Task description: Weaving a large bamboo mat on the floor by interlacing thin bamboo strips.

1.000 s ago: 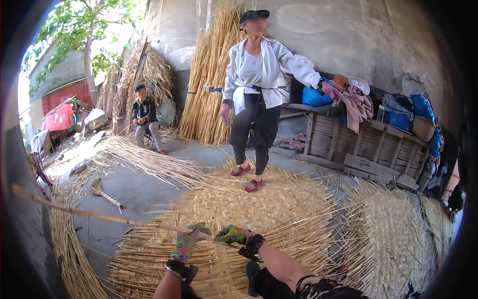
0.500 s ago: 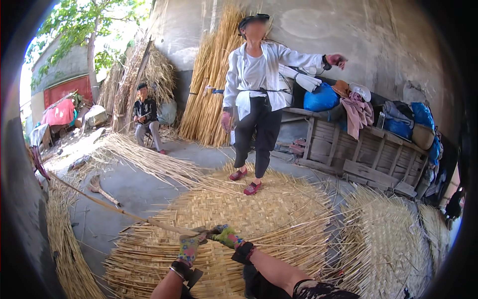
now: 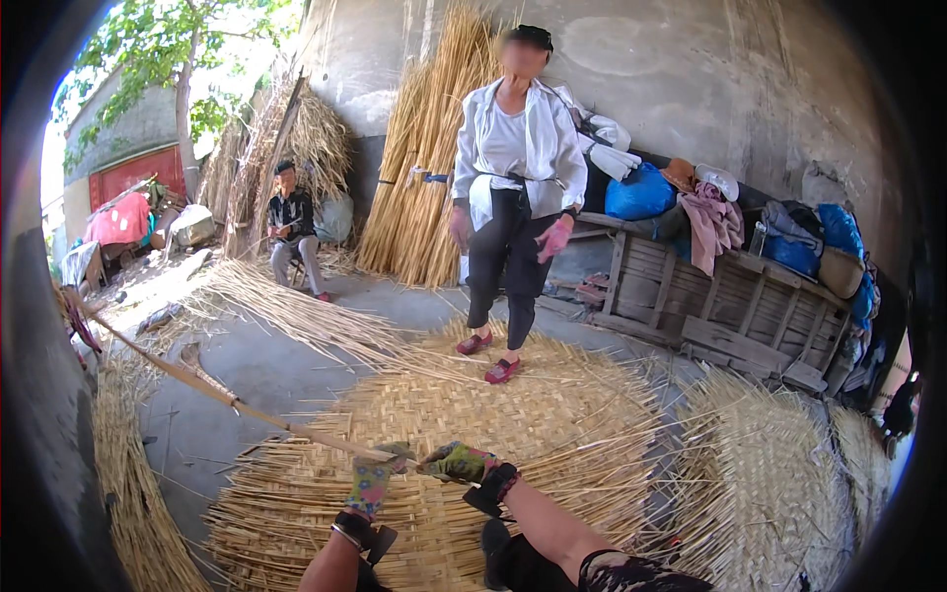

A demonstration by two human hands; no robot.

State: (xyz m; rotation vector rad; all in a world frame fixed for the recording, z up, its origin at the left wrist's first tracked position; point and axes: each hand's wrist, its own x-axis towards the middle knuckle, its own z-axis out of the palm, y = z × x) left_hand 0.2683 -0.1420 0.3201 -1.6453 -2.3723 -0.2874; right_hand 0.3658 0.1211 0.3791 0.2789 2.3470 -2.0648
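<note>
Over the woven mat point(image 3: 513, 409), the left hand point(image 3: 371, 478) and right hand point(image 3: 457, 462) grip a long reed point(image 3: 252, 412) by its near end, a good spot, as it looks light and bendy.

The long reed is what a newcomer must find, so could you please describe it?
Find the big woven mat, lower centre. Over it, the left hand and right hand hold the reed. Unlike the stalks on the floor, it is single and held up, reaching leftward.
</note>
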